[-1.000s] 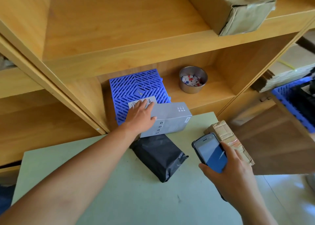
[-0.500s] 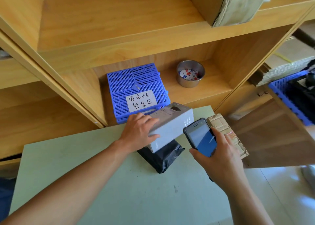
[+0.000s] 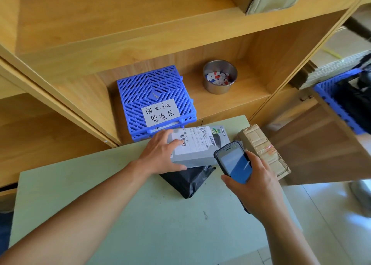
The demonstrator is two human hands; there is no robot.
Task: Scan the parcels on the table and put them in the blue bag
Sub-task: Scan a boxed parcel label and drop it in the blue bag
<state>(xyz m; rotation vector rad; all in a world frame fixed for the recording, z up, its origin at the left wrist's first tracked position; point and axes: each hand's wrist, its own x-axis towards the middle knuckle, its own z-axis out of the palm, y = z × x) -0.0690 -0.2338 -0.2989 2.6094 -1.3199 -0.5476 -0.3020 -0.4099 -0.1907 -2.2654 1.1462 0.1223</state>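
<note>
The left hand (image 3: 160,154) is spread flat over the near left end of the grey boxed parcel (image 3: 197,151), fingers on its top face and thumb along its near side, steadying it with the white shipping label (image 3: 195,141) facing up. The right hand (image 3: 252,181) is closed around a handheld scanner (image 3: 233,162), whose upper end hovers over the box's right end. The box rests on a black poly mailer (image 3: 189,180), which lies on the pale green worktop (image 3: 120,214); a taped cardboard parcel (image 3: 263,150) sits just right of the box. Behind the box, a blue plastic grid panel (image 3: 154,96) leans in the shelf, with a steel cup (image 3: 219,77) further right.

To scan well, the left fingertips should probably slide off the barcode at the label's left edge, and the scanner should face it squarely. No blue bag is in view.
</note>
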